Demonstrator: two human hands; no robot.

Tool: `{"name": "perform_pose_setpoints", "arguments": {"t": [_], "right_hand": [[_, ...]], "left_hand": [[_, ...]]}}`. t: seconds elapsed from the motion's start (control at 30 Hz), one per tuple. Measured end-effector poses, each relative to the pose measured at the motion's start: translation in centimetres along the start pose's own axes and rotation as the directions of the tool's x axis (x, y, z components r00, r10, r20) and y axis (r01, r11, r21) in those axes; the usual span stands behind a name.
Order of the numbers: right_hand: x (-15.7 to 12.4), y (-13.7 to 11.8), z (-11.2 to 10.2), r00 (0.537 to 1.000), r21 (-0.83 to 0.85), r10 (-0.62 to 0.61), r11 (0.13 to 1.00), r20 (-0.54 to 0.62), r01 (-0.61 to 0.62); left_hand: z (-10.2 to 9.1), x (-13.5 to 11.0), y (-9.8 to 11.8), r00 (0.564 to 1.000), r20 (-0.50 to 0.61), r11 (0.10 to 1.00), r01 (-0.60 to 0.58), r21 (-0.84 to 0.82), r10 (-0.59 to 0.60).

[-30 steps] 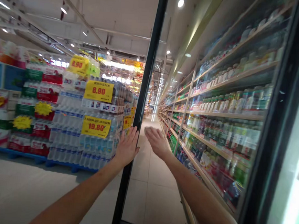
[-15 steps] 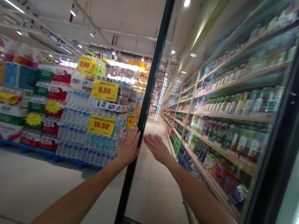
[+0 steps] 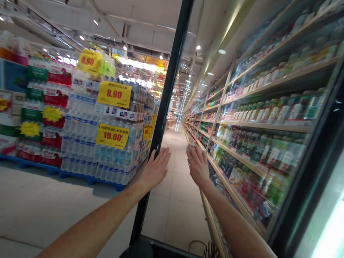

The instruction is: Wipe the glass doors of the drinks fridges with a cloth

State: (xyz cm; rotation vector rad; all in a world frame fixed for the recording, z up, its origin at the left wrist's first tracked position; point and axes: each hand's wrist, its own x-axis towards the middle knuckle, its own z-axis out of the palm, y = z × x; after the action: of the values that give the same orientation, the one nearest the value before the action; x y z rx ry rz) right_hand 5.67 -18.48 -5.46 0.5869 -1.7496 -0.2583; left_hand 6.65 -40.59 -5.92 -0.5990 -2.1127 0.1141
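Note:
A glass door (image 3: 172,220) with a black frame (image 3: 169,73) stands in front of me. My left hand (image 3: 157,169) lies flat across the frame's left upright, its fingertips over the glass and its thumb raised. My right hand (image 3: 198,167) is on or close to the glass pane, fingers stretched out and slightly apart. A small pale patch shows at its fingertips; I cannot make out what it is. Neither hand is wrapped round anything.
Through the pane appear long shelves of bottled drinks (image 3: 265,112), partly blurred or reflected. To the left, stacked water bottles (image 3: 82,138) with yellow price signs (image 3: 114,94) rest on a blue pallet (image 3: 90,179). A lit cooler interior (image 3: 335,233) shows at the right edge.
My right hand has moved right across the glass, away from the frame. My left hand has shifted slightly right, its fingers now over the pane. The view has turned a little right.

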Motion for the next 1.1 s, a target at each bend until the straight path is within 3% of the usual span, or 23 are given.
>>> {"name": "perform_pose_setpoints", "arguments": {"t": [0.13, 0.17, 0.2, 0.27, 0.33, 0.37, 0.53, 0.6, 0.67, 0.7, 0.73, 0.83, 0.9, 0.97, 1.07, 1.1], "right_hand": [[-4.1, -0.6, -0.8, 0.974, 0.046, -0.207, 0.978, 0.093, 0.203], [-5.1, -0.6, -0.9, 0.973, 0.048, -0.21, 0.977, 0.101, 0.206], [-5.8, -0.5, -1.0, 0.983, 0.034, -0.162, 0.987, 0.092, 0.159], [-6.6, 0.0, -1.1, 0.998, -0.026, 0.059, 0.998, 0.013, -0.058], [-7.1, 0.5, -1.1, 0.956, -0.071, 0.275, 0.957, -0.1, -0.282], [-7.6, 0.7, -1.1, 0.936, -0.08, 0.327, 0.938, -0.13, -0.338], [-11.6, 2.4, -2.0, 0.975, -0.075, 0.223, 0.972, -0.021, -0.224], [-13.0, 4.0, -2.8, 0.922, -0.111, 0.365, 0.919, -0.131, -0.379], [-14.0, 5.3, -3.5, 0.813, -0.126, 0.507, 0.821, -0.286, -0.556], [-14.3, 5.6, -3.7, 0.78, -0.122, 0.536, 0.794, -0.323, -0.596], [-14.6, 5.6, -3.8, 0.783, -0.118, 0.535, 0.797, -0.317, -0.593], [-15.6, 4.7, -3.7, 0.912, -0.089, 0.393, 0.911, -0.113, -0.404], [-16.5, 4.7, -3.7, 0.943, -0.072, 0.332, 0.94, -0.03, -0.334], [-17.7, 5.8, -4.2, 0.89, -0.1, 0.44, 0.887, -0.118, -0.451], [-19.3, 7.7, -5.1, 0.694, -0.106, 0.634, 0.707, -0.341, -0.699], [-19.7, 7.9, -5.3, 0.673, -0.101, 0.644, 0.691, -0.363, -0.716]], "left_hand": [[0.7, 0.3, 1.4, 0.999, -0.006, 0.999, -0.043, -0.015, 0.043], [0.9, 0.4, 1.8, 0.998, -0.003, 0.998, -0.056, -0.024, 0.056], [1.1, 0.4, 2.1, 0.998, 0.004, 0.997, -0.066, -0.034, 0.067], [1.5, 0.4, 3.0, 0.996, 0.028, 0.995, -0.082, -0.057, 0.084], [2.0, 0.4, 4.0, 0.995, 0.045, 0.993, -0.087, -0.076, 0.091], [2.3, 0.3, 4.6, 0.995, 0.051, 0.993, -0.084, -0.084, 0.089], [3.2, -0.4, 7.5, 0.988, 0.095, 0.987, -0.113, -0.115, 0.125], [3.3, -0.6, 8.6, 0.984, 0.108, 0.985, -0.126, -0.12, 0.139], [3.4, -0.7, 9.6, 0.988, 0.107, 0.989, -0.095, -0.117, 0.108], [3.5, -0.8, 10.0, 0.991, 0.102, 0.99, -0.076, -0.116, 0.088], [3.6, -0.8, 10.4, 0.993, 0.094, 0.991, -0.063, -0.117, 0.074], [4.0, -1.0, 11.4, 0.994, 0.078, 0.99, -0.062, -0.128, 0.073], [4.2, -1.3, 11.8, 0.994, 0.076, 0.989, -0.07, -0.134, 0.081], [4.4, -1.6, 12.1, 0.993, 0.082, 0.988, -0.078, -0.135, 0.09], [4.7, -2.0, 12.6, 0.992, 0.089, 0.988, -0.076, -0.132, 0.088], [4.8, -2.1, 12.8, 0.993, 0.09, 0.99, -0.06, -0.131, 0.072]]}}
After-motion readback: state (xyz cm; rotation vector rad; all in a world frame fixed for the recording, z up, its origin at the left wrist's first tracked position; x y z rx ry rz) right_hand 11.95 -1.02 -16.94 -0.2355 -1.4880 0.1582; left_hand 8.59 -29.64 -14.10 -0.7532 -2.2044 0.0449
